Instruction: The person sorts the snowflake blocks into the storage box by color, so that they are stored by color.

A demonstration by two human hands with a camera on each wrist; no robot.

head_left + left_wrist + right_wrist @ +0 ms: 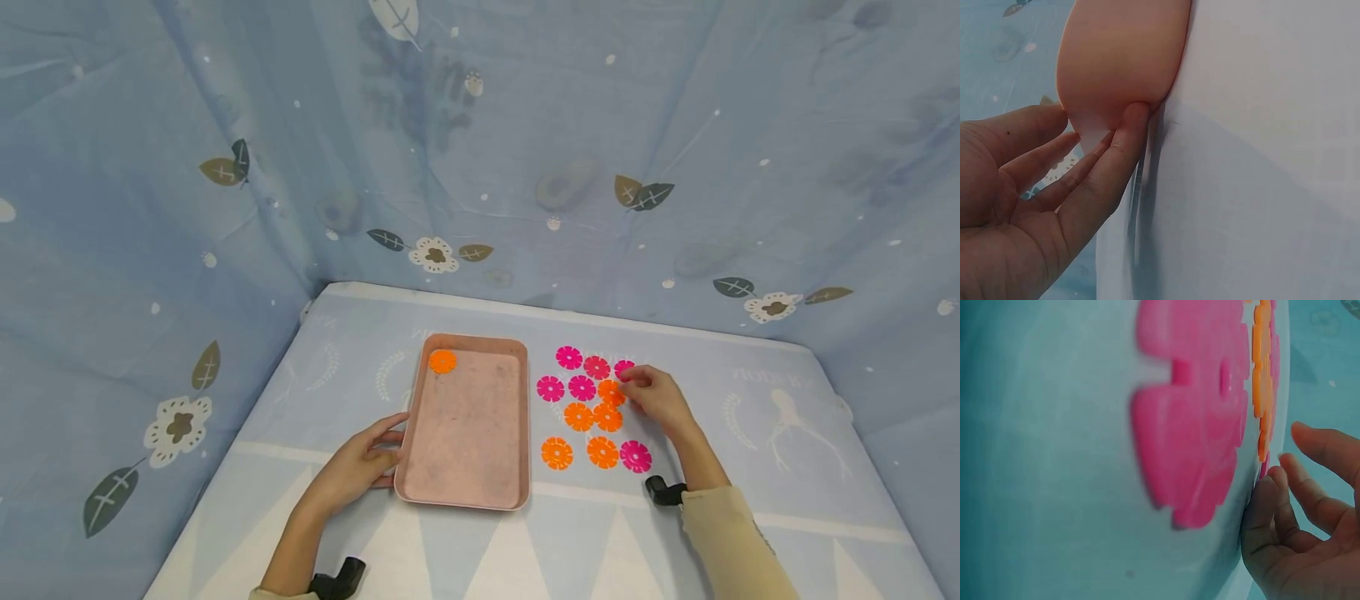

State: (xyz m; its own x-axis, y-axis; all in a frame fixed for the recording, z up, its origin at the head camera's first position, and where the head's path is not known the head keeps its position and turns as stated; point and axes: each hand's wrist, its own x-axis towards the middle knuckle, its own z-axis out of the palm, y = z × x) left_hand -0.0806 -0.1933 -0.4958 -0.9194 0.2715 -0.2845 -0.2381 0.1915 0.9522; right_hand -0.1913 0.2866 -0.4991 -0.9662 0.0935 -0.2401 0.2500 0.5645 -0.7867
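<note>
My left hand (360, 467) is at the left side of a pink rectangular tray (468, 506). In the left wrist view its fingertips touch the outer wall of the tray (1122, 56). A single orange notched disc (442, 361) lies inside, in the far left corner. On the right, my right hand (660, 398) reaches over the far right of a group of flat notched discs, its fingertips beside a pink disc (623, 367) and an orange disc (611, 392). In the right wrist view the thumb stands apart from the fingers, and no disc shows between them.
Several more discs lie flat right of the tray, among them a pink disc (551, 388), an orange disc (557, 452) and a pink disc (635, 456) nearest the right wrist. A patterned cloth (750, 467) covers the table, and blue curtains (525, 150) hang behind and beside it.
</note>
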